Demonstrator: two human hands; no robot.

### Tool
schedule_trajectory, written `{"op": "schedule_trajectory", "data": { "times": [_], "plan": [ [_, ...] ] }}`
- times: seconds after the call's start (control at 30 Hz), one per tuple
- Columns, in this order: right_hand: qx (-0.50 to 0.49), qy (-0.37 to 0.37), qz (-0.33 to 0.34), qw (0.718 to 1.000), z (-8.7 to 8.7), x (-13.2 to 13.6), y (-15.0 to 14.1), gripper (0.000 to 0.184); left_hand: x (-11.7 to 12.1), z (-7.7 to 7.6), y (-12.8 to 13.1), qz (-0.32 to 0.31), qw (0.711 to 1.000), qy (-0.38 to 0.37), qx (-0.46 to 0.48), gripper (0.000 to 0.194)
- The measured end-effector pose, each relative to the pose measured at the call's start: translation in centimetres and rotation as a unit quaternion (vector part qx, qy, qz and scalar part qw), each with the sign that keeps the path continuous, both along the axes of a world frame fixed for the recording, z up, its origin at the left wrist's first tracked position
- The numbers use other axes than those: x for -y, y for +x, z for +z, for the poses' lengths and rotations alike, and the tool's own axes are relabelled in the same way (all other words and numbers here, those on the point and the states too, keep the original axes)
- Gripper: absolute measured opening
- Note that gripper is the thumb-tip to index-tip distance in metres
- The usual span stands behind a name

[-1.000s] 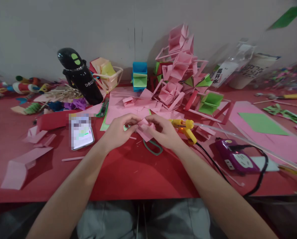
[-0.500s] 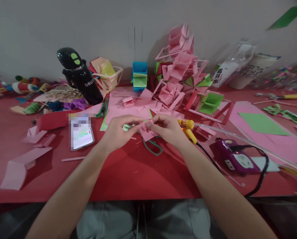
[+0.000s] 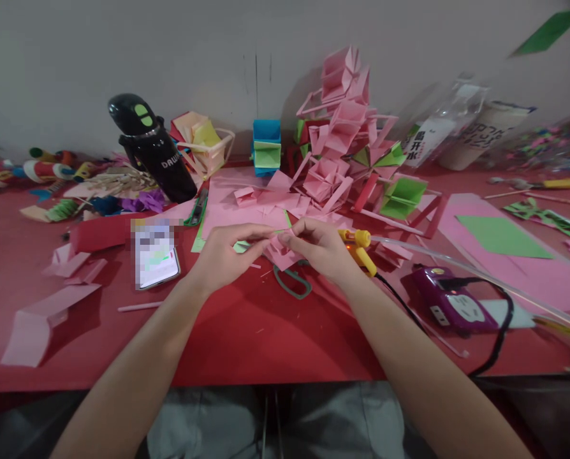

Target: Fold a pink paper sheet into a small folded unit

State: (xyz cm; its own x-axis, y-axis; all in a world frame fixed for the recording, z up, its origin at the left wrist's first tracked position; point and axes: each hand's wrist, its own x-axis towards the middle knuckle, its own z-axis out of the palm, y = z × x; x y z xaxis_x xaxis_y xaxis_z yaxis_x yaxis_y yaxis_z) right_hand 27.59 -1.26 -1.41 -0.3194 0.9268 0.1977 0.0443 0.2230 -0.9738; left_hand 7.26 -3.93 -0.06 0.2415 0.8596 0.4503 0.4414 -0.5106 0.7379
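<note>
Between my two hands is a small folded piece of pink paper [image 3: 281,255], held just above the table. My left hand [image 3: 230,252] pinches its left side with thumb and fingers. On the other side, my right hand [image 3: 316,245] grips it, thumb pressed on the front. Fingers cover much of the fold, so its full shape is hidden. Below it lie scissors with a dark grey-green handle [image 3: 293,284]; their blades are out of sight. A yellow hot glue gun [image 3: 361,248] rests right beside my right hand.
A phone [image 3: 157,261] and a black bottle [image 3: 158,153] stand left. Behind my hands rises a stack of pink paper boxes [image 3: 345,124]. At right are a purple power strip [image 3: 450,303] with a black cable and a green sheet [image 3: 502,236]. A box cutter [image 3: 199,207] lies left of centre.
Almost nothing differs. Both hands keep hold of the pink paper in the same place, and the camera view has shifted very slightly.
</note>
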Motion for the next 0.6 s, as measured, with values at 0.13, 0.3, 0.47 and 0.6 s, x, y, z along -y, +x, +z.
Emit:
{"op": "schedule_trajectory", "data": {
  "times": [0.13,0.3,0.47,0.6],
  "plan": [
    [0.001,-0.009,-0.015,1.000,-0.10,0.03,-0.14,0.031,0.01,-0.03,0.09,-0.006,1.000,0.007,-0.022,0.025],
    [-0.004,-0.012,-0.023,1.000,-0.10,0.19,-0.33,0.035,-0.03,-0.14,0.25,0.006,1.000,0.011,-0.023,0.026],
    [-0.001,-0.002,-0.018,1.000,0.08,0.32,-0.39,0.035,0.00,-0.13,0.34,0.015,1.000,-0.004,-0.020,0.023],
    [-0.002,-0.005,-0.022,1.000,0.19,0.44,-0.35,0.036,-0.05,-0.30,0.30,0.016,1.000,-0.017,-0.003,0.024]
  ]
}}
